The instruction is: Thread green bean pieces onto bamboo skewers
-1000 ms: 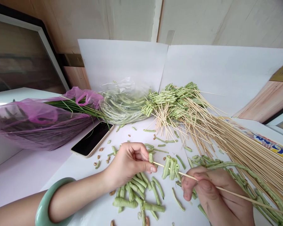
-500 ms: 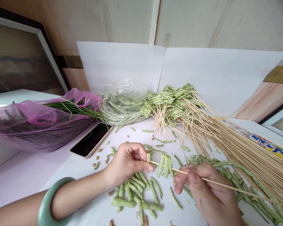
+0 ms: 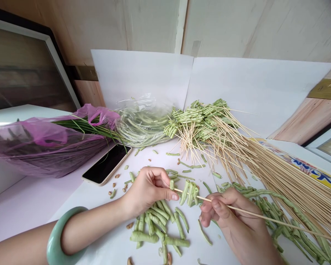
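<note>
Between the thumb and fingers of my left hand is a short green bean piece, at the tip of a thin wooden skewer. My right hand pinches that skewer, whose long end runs off past my wrist to the lower right. Several bean pieces are threaded crosswise on the skewer between my two hands. Below my left hand, a loose pile of cut bean pieces lies on the white table. A green bangle circles my left forearm.
A phone lies at left, beside a purple bag of greens. Behind stand a clear bag of long beans and a heap of threaded bean skewers. Bare skewer sticks and more beans spread on the right.
My right hand and the skewer have shifted slightly left, and the threaded bean pieces moved left with them. My left hand has barely moved and still pinches the bean piece.
</note>
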A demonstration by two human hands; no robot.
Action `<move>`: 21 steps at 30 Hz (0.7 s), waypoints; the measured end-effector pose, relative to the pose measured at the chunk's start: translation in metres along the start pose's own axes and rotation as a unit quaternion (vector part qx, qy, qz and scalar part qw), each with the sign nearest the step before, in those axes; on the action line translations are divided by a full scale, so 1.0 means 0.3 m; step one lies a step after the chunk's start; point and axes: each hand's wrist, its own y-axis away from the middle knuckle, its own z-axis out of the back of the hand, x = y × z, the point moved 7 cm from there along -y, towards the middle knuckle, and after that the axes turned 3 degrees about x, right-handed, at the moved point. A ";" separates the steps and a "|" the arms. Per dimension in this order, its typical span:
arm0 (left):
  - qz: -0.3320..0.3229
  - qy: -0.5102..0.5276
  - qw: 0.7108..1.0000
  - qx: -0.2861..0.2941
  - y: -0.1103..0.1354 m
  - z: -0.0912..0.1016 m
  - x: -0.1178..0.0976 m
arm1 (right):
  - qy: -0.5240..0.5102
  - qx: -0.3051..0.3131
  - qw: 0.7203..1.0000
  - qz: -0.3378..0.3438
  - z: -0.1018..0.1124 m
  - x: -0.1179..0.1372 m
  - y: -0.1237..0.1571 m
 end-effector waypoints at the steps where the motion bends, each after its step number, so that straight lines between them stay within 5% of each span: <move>1: 0.001 -0.004 1.000 0.001 0.000 0.001 0.001 | 0.000 0.000 1.000 0.000 0.000 -0.002 0.000; 12: 0.021 -0.062 0.998 0.026 0.013 -0.026 0.025 | 0.027 0.034 0.999 -0.014 -0.016 -0.013 0.015; 17: 0.002 -0.064 0.997 0.049 0.013 -0.035 0.022 | -0.042 0.038 0.997 -0.052 -0.026 -0.024 -0.003; 21: -0.043 -0.095 0.992 0.068 -0.010 -0.017 -0.017 | -0.072 -0.009 0.995 -0.069 -0.003 -0.010 -0.025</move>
